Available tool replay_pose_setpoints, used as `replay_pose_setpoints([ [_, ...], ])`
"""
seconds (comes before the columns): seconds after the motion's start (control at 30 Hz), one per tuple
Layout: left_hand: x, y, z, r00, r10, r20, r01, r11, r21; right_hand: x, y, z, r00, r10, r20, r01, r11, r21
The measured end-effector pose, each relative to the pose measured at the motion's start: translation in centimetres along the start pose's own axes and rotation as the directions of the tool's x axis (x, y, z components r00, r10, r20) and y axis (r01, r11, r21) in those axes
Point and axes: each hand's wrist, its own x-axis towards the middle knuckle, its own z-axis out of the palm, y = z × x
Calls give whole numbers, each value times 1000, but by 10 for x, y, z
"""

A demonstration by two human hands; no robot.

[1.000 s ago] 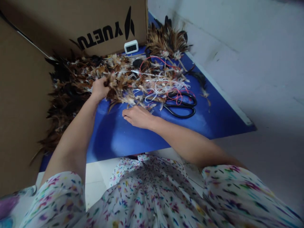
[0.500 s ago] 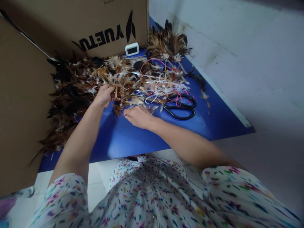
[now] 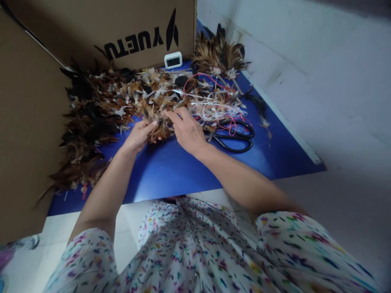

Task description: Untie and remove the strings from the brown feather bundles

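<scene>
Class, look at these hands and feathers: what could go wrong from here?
The pink string crosses the black scissor handles, so it might snag if they are lifted. The left hand pinches a feather tuft close beside the feather pile, so stray feathers may cling to it.

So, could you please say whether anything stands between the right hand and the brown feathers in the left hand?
Nothing visible does: the right hand has its fingertips at the wispy brown feathers in the left hand. The black, loop-handled scissors lie to the right, outside that path.
</scene>
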Motion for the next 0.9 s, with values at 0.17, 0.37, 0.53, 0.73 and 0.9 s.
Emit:
replay_pose_setpoints([
  [0.17,-13,-1,9,984,16,175,-10,999,-35,1,7,5,996,-62,60,63,998,-26],
  [0.37,-16,-4,7,983,-68,169,85,992,-97,7,10,-3,998,28,62,-34,994,107],
  [0.53,-19,2,4,990,-29,141,46,992,-116,12,10,-7,958,269,96,-278,802,529],
  [0.73,-20,5,4,995,1,96,15,985,-171,16,11,-1,899,367,237,-374,364,853],
  [0.9,-20,3,7,998,23,60,-10,979,-202,15,5,-1,891,356,280,-397,316,862],
])
